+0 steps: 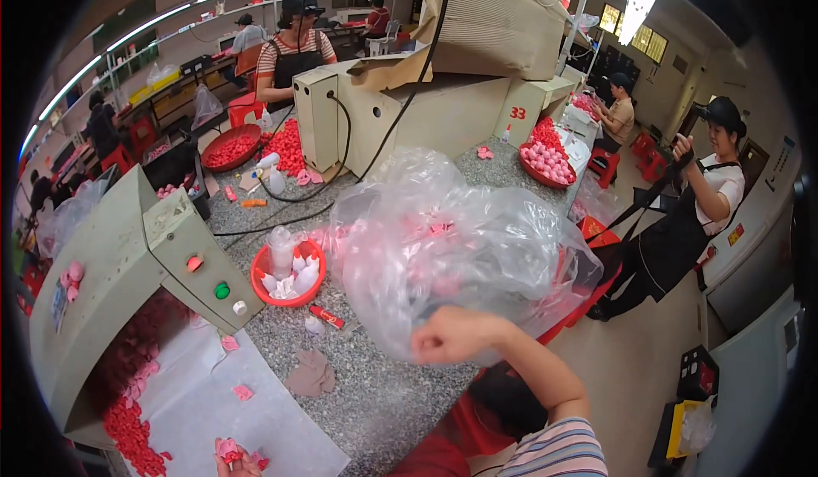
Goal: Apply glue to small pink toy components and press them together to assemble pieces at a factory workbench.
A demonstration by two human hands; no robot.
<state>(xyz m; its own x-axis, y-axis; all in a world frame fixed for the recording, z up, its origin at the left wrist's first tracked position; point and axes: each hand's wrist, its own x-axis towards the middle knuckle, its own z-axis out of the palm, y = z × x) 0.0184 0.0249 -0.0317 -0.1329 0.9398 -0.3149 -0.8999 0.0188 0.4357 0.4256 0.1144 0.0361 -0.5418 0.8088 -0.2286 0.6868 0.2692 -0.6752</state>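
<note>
Plastic bag [452, 247], clear & crumpled, sits on speckled table [375, 392] w/ pale pink pieces showing faintly through it; exact count can't be told. Right hand [456, 336] is fisted on bag's lower edge, fingers together, clamped on the film. Left hand [234, 458] is at the bottom edge of the picture, well left of bag, fingers pinched on a small pink piece [228, 450].

Just left of bag: small red bowl [288, 277] holding white squeeze bottles & white bits. Far left of bag: grey-green machine [128, 264] w/ red, green & white buttons; its open front is full of red pieces spilling onto a white sheet [221, 400]. A few loose pink pieces lie on that sheet. Betw. bowl & bag's lower edge lies a red tube [326, 316].

Behind bag: beige box unit [409, 110] w/ black cables running from it. Behind-left of bag: red tray [230, 146] of red pieces, plus a loose red heap beside it. Behind-right of bag: red basin [545, 163] heaped w/ pink pieces. Under bag's right side, a red container's edge shows; contents hidden.

Other people work at tables beyond the bag.
</note>
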